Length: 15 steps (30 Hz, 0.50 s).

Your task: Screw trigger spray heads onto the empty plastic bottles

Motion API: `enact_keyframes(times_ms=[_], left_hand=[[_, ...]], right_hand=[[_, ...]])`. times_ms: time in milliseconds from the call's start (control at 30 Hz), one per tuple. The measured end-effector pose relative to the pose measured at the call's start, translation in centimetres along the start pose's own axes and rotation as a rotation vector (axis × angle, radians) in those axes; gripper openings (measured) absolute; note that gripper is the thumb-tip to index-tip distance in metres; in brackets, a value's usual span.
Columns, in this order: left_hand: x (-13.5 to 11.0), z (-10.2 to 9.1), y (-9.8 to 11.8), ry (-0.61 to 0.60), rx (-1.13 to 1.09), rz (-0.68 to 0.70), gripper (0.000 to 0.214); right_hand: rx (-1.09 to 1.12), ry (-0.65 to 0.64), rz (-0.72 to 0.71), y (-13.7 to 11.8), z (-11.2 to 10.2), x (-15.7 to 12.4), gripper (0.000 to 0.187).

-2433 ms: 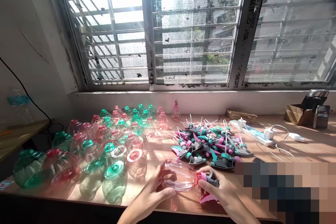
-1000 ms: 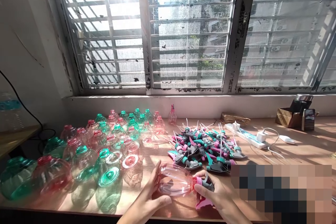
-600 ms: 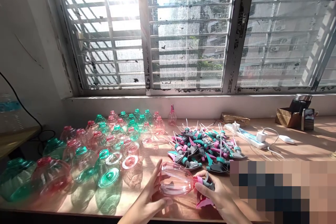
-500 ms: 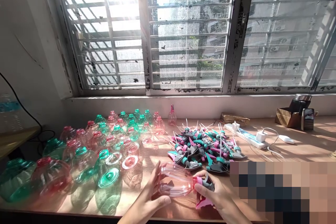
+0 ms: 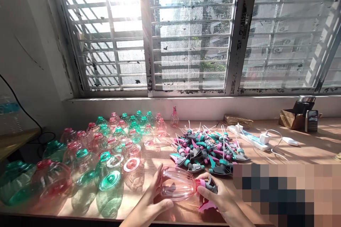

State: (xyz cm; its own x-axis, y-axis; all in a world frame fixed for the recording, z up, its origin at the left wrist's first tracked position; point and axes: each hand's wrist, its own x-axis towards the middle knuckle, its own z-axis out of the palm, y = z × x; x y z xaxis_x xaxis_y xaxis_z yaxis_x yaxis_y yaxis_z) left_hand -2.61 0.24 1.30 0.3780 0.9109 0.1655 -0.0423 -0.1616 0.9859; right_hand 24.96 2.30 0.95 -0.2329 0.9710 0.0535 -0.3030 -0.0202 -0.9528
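Note:
A clear pink plastic bottle (image 5: 177,184) lies on its side near the table's front edge, held between both my hands. My left hand (image 5: 151,202) cups its base and body, fingers and thumb wrapped round it. My right hand (image 5: 220,198) is closed on the grey and pink spray trigger head (image 5: 209,188) sitting on the bottle's neck. Just beyond lies a pile of loose pink and teal spray trigger heads (image 5: 209,149) with white dip tubes.
Several empty pink and green bottles (image 5: 87,156) stand on the left half of the wooden table (image 5: 306,149). A white power strip (image 5: 249,136) with plugged chargers lies at the back right, a brown box (image 5: 293,118) beyond it. A blurred patch covers the lower right. Barred windows stand behind.
The bottle has turned slightly in my hands while the right hand stays on the trigger head. The view has shifted a little since the earliest frame.

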Motion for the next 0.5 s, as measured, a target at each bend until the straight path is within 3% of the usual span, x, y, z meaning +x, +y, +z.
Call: enact_keyframes(times_ms=[167, 367, 500], left_hand=[[0.0, -0.3, -0.2, -0.004, 0.03, -0.01, 0.088], [0.1, -0.5, -1.8, -0.016, 0.017, 0.053, 0.097], [0.0, -0.5, -1.4, -0.034, 0.035, 0.015, 0.099]], right_hand=[[-0.012, -0.023, -0.016, 0.1, -0.1, 0.1, 0.055], [0.031, 0.024, 0.032, 0.0, -0.1, 0.2, 0.059], [0.007, -0.005, -0.001, 0.1, -0.1, 0.2, 0.058]])
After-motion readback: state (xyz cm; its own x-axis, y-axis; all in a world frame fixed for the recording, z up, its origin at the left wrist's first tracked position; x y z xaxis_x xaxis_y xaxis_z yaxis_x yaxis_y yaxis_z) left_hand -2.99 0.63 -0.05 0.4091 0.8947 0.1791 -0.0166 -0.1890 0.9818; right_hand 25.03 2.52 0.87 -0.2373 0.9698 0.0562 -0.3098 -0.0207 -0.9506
